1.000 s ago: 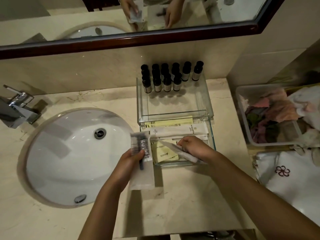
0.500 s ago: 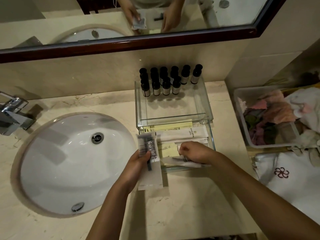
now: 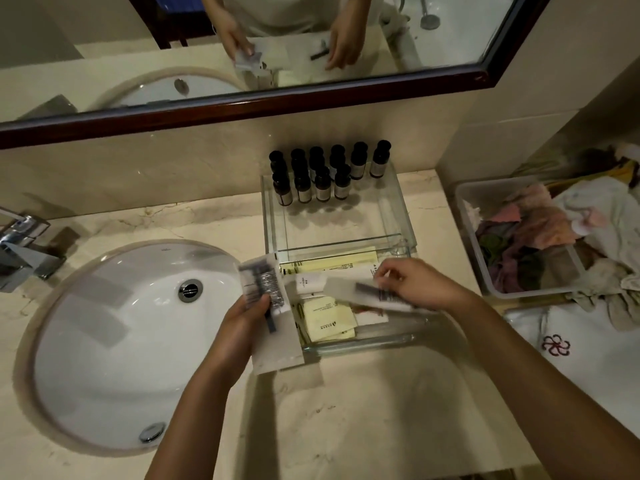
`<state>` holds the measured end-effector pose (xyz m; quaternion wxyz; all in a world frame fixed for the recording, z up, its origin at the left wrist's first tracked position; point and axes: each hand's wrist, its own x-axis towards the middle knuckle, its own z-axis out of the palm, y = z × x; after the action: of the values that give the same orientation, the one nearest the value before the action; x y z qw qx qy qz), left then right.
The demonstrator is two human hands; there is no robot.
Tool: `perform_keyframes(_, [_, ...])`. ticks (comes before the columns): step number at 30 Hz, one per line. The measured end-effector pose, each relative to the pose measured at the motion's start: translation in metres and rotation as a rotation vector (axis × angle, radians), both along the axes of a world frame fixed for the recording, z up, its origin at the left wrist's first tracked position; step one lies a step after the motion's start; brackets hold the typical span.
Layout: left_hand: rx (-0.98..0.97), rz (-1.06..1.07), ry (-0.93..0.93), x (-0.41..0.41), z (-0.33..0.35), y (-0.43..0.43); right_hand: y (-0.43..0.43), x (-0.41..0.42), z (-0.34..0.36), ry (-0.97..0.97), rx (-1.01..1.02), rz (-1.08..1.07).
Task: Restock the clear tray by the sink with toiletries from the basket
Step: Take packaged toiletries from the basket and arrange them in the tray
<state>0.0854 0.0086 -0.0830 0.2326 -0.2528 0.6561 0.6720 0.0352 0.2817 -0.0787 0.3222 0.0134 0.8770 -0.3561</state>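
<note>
Holding a thin frosted packet (image 3: 363, 293) in the right hand (image 3: 412, 284), fingers pinched together on its near end, with the far end reaching out leftward from the pinch over the front section of the clear tray (image 3: 360, 344). Looking like a comb inside, dark teeth showing through the wrapper, though too blurred to be sure. Judging it light, flat and fairly stiff along its length, with a slick wrapper likely to slide between the fingers; taking it by one short end, as here, or across the middle should keep it level going down. Gripping a second, wider packet (image 3: 273, 317) in the left hand (image 3: 246, 323), thumb and fingers clamped on its left edge, a dark toothed item visible above the thumb and the loose wrapper hanging below the grip, just beside the tray's left wall. Lying under the right-hand packet, inside the tray: yellow sachets (image 3: 327, 318) and white wrapped pieces, none of them touched by either hand as far as can be told. Standing well beyond both grips, at the tray's back: a cluster of small dark bottles (image 3: 322, 174). Sitting off to the right of the right wrist: the basket (image 3: 471, 237), heaped with cloths.
</note>
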Motion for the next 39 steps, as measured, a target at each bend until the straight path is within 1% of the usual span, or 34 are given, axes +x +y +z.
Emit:
perform_keyframes(2, [-0.018,0.001,0.029,-0.007,0.006,-0.003,0.002,-0.019,0.009,0.189,0.004,-0.104])
perform_keyframes(4, [-0.032,-0.014,0.054,-0.017,0.011,-0.002,-0.002,-0.045,0.012,0.368,0.079,-0.119])
perform_keyframes(5, [-0.036,-0.023,0.065,-0.022,0.013,0.0,-0.005,-0.058,0.01,0.422,0.115,-0.114])
perform_keyframes(8, [-0.048,-0.046,0.091,-0.036,0.017,0.01,-0.015,-0.088,0.0,0.525,0.193,-0.103])
perform_keyframes(10, [-0.052,-0.064,0.107,-0.044,0.016,0.016,-0.02,-0.099,-0.009,0.571,0.207,-0.117])
perform_keyframes(15, [-0.07,-0.127,0.116,-0.054,0.012,0.028,-0.031,-0.104,-0.028,0.68,0.219,-0.072])
perform_keyframes(17, [-0.079,-0.145,0.117,-0.056,0.011,0.032,-0.031,-0.099,-0.033,0.772,0.242,-0.12])
perform_keyframes(19, [-0.087,-0.155,0.112,-0.059,0.01,0.035,-0.025,-0.09,-0.037,0.828,0.243,-0.241])
perform_keyframes(21, [-0.088,-0.162,0.111,-0.061,0.009,0.038,-0.015,-0.079,-0.041,0.811,0.227,-0.274])
perform_keyframes(23, [-0.102,-0.171,0.111,-0.064,0.008,0.042,-0.006,-0.071,-0.047,0.751,0.239,-0.169])
perform_keyframes(25, [-0.107,-0.173,0.11,-0.067,0.008,0.047,-0.002,-0.064,-0.053,0.681,0.296,-0.03])
perform_keyframes(27, [-0.103,-0.184,0.106,-0.069,0.008,0.053,-0.002,-0.06,-0.057,0.626,0.358,0.043])
perform_keyframes(30, [-0.108,-0.21,0.103,-0.071,0.007,0.061,-0.004,-0.059,-0.059,0.623,0.396,0.061])
perform_keyframes(35, [-0.11,-0.2,0.088,-0.069,0.007,0.066,-0.011,-0.062,-0.055,0.762,0.402,0.028])
perform_keyframes(39, [-0.113,-0.174,0.09,-0.071,0.007,0.063,-0.014,-0.065,-0.055,0.645,0.343,0.06])
